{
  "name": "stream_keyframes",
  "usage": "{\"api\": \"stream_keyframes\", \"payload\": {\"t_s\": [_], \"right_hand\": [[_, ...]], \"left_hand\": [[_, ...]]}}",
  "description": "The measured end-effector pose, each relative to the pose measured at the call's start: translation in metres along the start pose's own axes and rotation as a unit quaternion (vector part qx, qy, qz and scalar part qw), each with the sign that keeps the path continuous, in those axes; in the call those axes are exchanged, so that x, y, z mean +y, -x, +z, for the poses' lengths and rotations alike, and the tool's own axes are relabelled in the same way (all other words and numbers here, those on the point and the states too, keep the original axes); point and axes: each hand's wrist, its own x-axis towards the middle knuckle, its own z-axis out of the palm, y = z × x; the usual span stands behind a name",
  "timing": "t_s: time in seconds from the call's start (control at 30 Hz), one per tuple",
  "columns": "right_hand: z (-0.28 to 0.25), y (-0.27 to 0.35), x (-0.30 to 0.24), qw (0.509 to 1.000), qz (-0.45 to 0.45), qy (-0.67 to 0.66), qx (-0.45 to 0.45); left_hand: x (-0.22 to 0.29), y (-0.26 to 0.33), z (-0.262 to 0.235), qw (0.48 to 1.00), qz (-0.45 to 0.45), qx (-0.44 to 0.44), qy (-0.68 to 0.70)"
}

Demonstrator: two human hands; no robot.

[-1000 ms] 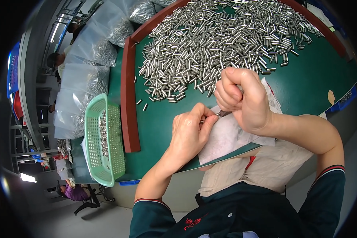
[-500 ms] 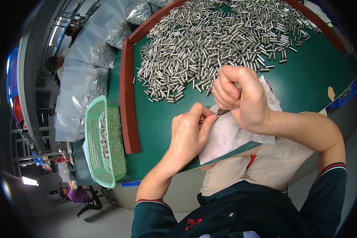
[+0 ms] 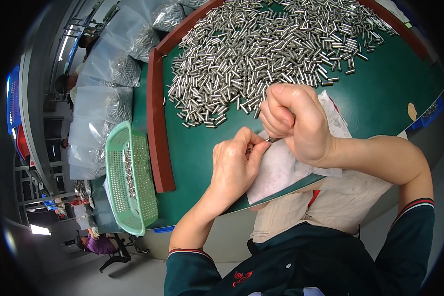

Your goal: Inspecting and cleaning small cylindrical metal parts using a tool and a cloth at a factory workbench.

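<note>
We are pinching one small metal pin (image 3: 270, 140) between left hand (image 3: 234, 165) and fisted right hand (image 3: 293, 123), over the white cloth (image 3: 281, 170), steadying it.

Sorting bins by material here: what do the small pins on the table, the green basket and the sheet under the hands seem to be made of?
The pins look like bright metal, probably steel: silvery and glinting. The basket looks like moulded plastic: even mint green, with a regular grid of holes. The sheet looks like thin white paper or cloth, matte and creased; which one is unclear.
</note>
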Motion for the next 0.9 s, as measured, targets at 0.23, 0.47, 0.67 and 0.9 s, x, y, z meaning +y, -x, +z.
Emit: {"api": "stream_keyframes", "payload": {"t_s": [0.23,0.47,0.67,0.9], "right_hand": [[0.000,0.002,0.005,0.999,-0.038,0.024,-0.023],[0.000,0.002,0.002,0.998,-0.044,0.032,-0.041],[-0.001,0.000,-0.004,0.999,-0.027,-0.003,-0.031],[-0.003,0.000,-0.005,1.000,-0.002,0.012,-0.027]], "left_hand": [[-0.001,-0.001,0.001,1.000,0.016,0.011,-0.001],[-0.003,-0.001,0.000,0.999,0.030,0.020,0.001],[-0.013,-0.006,-0.019,0.806,-0.156,-0.083,0.566],[-0.016,-0.009,-0.019,0.743,-0.167,-0.124,0.636]]}}
